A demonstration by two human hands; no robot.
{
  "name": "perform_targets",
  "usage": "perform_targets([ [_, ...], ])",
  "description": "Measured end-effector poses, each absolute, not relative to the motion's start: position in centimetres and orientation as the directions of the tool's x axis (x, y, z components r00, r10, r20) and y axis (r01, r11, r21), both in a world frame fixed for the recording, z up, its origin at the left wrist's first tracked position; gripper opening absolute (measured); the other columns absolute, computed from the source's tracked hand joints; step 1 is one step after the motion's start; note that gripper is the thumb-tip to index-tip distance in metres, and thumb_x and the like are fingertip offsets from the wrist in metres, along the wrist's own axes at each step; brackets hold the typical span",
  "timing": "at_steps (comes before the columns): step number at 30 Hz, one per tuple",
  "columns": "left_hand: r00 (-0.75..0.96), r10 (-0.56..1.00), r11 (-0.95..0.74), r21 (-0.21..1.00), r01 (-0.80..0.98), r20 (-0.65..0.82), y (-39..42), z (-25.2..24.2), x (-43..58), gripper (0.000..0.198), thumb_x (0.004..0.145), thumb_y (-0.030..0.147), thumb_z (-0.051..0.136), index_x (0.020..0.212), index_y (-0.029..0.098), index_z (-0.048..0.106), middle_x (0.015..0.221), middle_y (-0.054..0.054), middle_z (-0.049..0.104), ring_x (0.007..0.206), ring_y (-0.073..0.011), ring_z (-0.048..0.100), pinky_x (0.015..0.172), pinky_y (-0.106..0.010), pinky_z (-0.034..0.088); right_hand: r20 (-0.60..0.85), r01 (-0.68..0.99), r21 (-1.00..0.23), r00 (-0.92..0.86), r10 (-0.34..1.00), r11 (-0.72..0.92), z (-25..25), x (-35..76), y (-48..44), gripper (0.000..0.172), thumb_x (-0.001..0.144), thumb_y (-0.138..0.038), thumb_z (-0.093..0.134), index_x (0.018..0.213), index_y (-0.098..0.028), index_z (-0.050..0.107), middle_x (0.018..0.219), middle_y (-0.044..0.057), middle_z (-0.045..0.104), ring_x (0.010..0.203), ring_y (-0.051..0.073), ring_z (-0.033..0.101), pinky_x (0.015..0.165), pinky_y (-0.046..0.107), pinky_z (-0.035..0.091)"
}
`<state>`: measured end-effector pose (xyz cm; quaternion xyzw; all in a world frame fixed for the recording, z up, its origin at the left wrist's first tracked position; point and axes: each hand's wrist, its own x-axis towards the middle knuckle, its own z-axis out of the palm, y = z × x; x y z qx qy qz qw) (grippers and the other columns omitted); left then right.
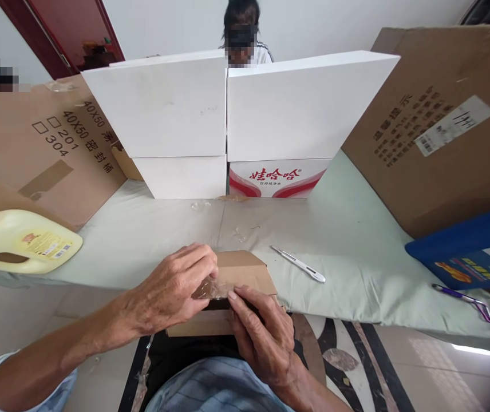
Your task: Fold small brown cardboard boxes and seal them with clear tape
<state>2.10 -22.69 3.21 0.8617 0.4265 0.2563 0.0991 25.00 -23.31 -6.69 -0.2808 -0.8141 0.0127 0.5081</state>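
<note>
A small brown cardboard box [245, 272] rests at the near edge of the table, partly over my lap. My left hand [172, 289] is closed on a strip of clear tape [211, 288] at the box's flap, fingers pinched together. My right hand [260, 335] presses on the box's near side, its fingers curled against the cardboard and its index finger touching the tape. The box's lower part is hidden by both hands.
A silver craft knife [299, 264] lies right of the box on the pale green table cover [356, 252]. White boxes [236, 114] stand behind, large cardboard cartons [438, 126] on both sides, a yellow jug [22, 240] at left, a blue box [472, 252] and purple tool [463, 297] at right. A person sits behind.
</note>
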Motion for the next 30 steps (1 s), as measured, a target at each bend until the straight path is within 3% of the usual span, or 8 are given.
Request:
perform_targets([
  [5,0.612,0.676,-0.737,0.396,0.548,0.411,-22.9,2.2,1.8,0.024,0.095,-0.002,0.063,0.105,0.02,0.064,0.105,-0.008,0.073,0.1,-0.0212,0.067,0.095,-0.034,0.057,0.825,0.428,-0.3,-0.332,0.457,0.852,-6.7,25.1,-23.4,0.039,0.102,-0.004,0.061,0.136,-0.017,0.073,0.116,0.015,0.08,0.106,0.021,0.081,0.084,0.03,0.067],
  [10,0.628,0.664,-0.747,0.362,0.557,0.405,-22.5,2.8,1.6,0.021,0.097,0.0,0.059,0.095,0.02,0.067,0.091,-0.005,0.071,0.088,-0.0184,0.067,0.084,-0.031,0.057,0.821,0.411,-0.33,-0.32,0.474,0.85,-6.4,24.6,-22.9,0.044,0.102,-0.004,0.063,0.142,-0.02,0.069,0.119,0.013,0.079,0.108,0.021,0.08,0.085,0.031,0.068],
  [14,0.618,0.67,-0.738,0.276,0.616,0.411,-21.5,4.2,1.2,0.017,0.103,0.007,0.06,0.096,0.02,0.068,0.092,-0.005,0.075,0.086,-0.0177,0.071,0.083,-0.029,0.058,0.804,0.404,-0.345,-0.337,0.489,0.847,-5.2,24.1,-21.6,0.042,0.104,-0.006,0.063,0.144,-0.019,0.066,0.122,0.014,0.077,0.109,0.021,0.078,0.086,0.031,0.067],
  [21,0.617,0.636,-0.746,0.168,0.644,0.463,-19.4,4.4,-1.1,0.025,0.105,0.003,0.052,0.105,0.019,0.071,0.099,-0.006,0.08,0.091,-0.0181,0.076,0.084,-0.029,0.061,0.799,0.371,-0.301,-0.405,0.444,0.879,-4.1,24.1,-19.9,0.042,0.106,-0.01,0.064,0.147,-0.017,0.06,0.152,0.023,0.066,0.122,0.024,0.075,0.093,0.036,0.065],
  [23,0.635,0.64,-0.741,0.128,0.66,0.433,-18.8,4.1,-1.5,0.031,0.103,-0.001,0.047,0.1,0.018,0.072,0.103,-0.007,0.081,0.094,-0.0185,0.077,0.086,-0.029,0.061,0.76,0.373,-0.261,-0.489,0.428,0.89,-3.7,24.1,-19.5,0.032,0.109,-0.018,0.065,0.14,-0.016,0.064,0.144,0.021,0.071,0.116,0.025,0.074,0.091,0.038,0.062],
  [25,0.639,0.664,-0.712,0.066,0.699,0.389,-18.4,3.9,-1.6,0.035,0.103,-0.001,0.045,0.1,0.018,0.074,0.109,-0.008,0.081,0.099,-0.0196,0.078,0.09,-0.032,0.061,0.691,0.394,-0.231,-0.578,0.435,0.89,-3.2,24.0,-18.9,0.02,0.109,-0.026,0.067,0.127,-0.017,0.069,0.119,0.014,0.078,0.102,0.026,0.071,0.082,0.039,0.057],
  [27,0.611,0.72,-0.65,0.012,0.76,0.33,-18.4,3.8,-1.6,0.028,0.105,0.006,0.051,0.11,0.019,0.075,0.116,-0.01,0.08,0.104,-0.023,0.077,0.094,-0.037,0.061,0.614,0.425,-0.225,-0.636,0.467,0.877,-2.6,23.7,-18.1,0.013,0.108,-0.031,0.071,0.11,-0.019,0.07,0.097,0.008,0.074,0.089,0.025,0.063,0.074,0.039,0.048],
  [30,0.533,0.812,-0.553,0.018,0.833,0.24,-18.4,4.1,-1.7,0.027,0.102,0.023,0.069,0.128,0.019,0.072,0.126,-0.011,0.077,0.114,-0.0296,0.074,0.097,-0.043,0.059,0.534,0.442,-0.249,-0.679,0.503,0.861,-1.8,23.3,-16.8,0.018,0.105,-0.032,0.075,0.094,-0.021,0.065,0.091,0.004,0.067,0.088,0.023,0.057,0.072,0.038,0.039],
])
